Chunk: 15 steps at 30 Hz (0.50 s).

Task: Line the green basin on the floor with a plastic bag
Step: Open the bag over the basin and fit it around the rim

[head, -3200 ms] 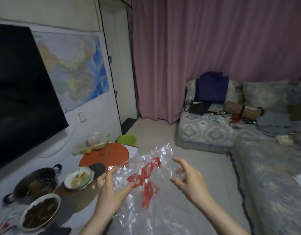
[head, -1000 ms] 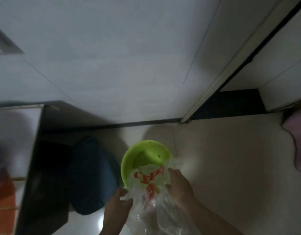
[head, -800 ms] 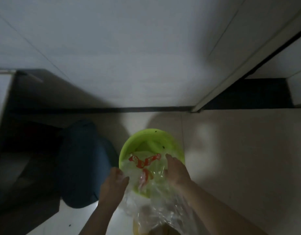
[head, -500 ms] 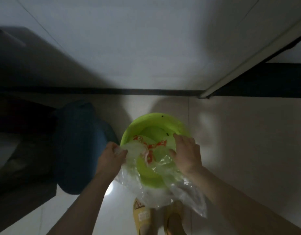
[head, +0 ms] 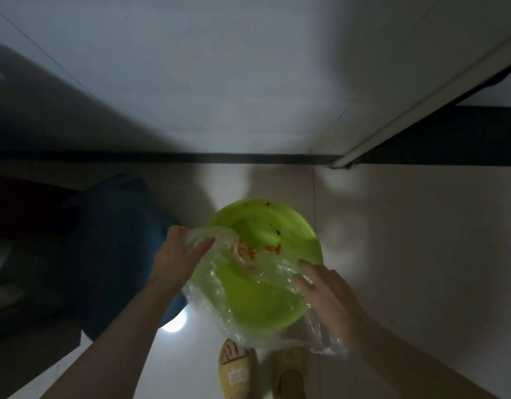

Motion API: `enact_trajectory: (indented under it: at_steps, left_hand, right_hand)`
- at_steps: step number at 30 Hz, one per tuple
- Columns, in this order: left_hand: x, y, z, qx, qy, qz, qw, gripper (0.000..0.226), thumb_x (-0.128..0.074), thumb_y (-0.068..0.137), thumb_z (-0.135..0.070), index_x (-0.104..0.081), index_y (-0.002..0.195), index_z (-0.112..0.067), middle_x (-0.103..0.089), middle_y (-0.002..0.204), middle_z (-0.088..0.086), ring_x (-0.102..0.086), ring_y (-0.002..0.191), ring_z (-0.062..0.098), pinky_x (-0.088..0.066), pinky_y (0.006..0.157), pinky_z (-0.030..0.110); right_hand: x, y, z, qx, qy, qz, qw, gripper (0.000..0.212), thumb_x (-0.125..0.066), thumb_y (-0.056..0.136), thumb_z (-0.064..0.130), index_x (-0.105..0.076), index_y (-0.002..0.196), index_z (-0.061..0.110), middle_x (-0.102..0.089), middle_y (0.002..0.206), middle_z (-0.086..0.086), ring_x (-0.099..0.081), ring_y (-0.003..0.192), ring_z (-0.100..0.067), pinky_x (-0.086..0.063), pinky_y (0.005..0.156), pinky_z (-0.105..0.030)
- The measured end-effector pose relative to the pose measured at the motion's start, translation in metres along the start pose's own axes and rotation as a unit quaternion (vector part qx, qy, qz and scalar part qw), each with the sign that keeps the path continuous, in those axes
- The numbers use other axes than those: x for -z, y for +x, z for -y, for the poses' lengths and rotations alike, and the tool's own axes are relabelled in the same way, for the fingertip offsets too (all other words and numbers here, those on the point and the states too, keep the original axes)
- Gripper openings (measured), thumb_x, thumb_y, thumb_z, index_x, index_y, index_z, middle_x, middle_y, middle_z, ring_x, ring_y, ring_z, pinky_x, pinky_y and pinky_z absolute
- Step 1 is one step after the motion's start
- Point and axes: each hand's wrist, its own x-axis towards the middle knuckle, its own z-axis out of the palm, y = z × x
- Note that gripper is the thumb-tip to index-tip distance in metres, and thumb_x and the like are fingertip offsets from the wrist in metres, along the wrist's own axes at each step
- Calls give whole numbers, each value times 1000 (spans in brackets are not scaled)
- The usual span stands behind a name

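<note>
Pale floor tiles point(head: 406, 254) met a white wall above a dark baseboard, and the room was dim. On the tiles sat the green basin point(head: 294, 226), with a dark blue bundle point(head: 113, 249) close on its left. A clear plastic bag point(head: 219, 298) with red print lay draped over the near half of the basin, its lower edge hanging past the rim toward two yellow slippers point(head: 234, 370). The left hand point(head: 176, 257) pinched a bunched edge of the bag at the basin's left rim. The right hand point(head: 332, 295) had its fingers spread, pressing the film at the right rim.
</note>
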Motion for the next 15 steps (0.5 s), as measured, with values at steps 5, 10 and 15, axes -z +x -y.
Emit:
enact_trajectory:
  at_steps: [5, 10, 15]
  left_hand:
    - [-4, 27, -6, -35, 36, -29, 998, 36, -61, 83, -39, -44, 97, -12, -56, 101, 14, -52, 90, 27, -34, 74, 32]
    - [-6, 60, -18, -66, 76, -80, 992, 37, -55, 87, -38, -48, 104, -6, -58, 108, 22, -53, 94, 32, -32, 75, 30]
    - [-13, 90, -33, -73, 76, -92, 990, 36, -52, 88, -37, -46, 105, -6, -57, 112, 24, -56, 99, 38, -40, 76, 36]
  right_hand:
    - [13, 27, -40, -47, 69, -98, 992, 71, -74, 46, -16, -63, 112, 8, -69, 109, -17, -69, 77, -31, -60, 57, -35]
    - [23, 74, -62, -72, 141, -153, 975, 68, -56, 74, -18, -46, 132, 15, -53, 132, -16, -55, 114, -34, -52, 89, -42]
    - [21, 105, -81, -90, 188, -148, 967, 65, -57, 75, -16, -52, 129, 21, -44, 141, -16, -46, 126, -33, -45, 101, -41]
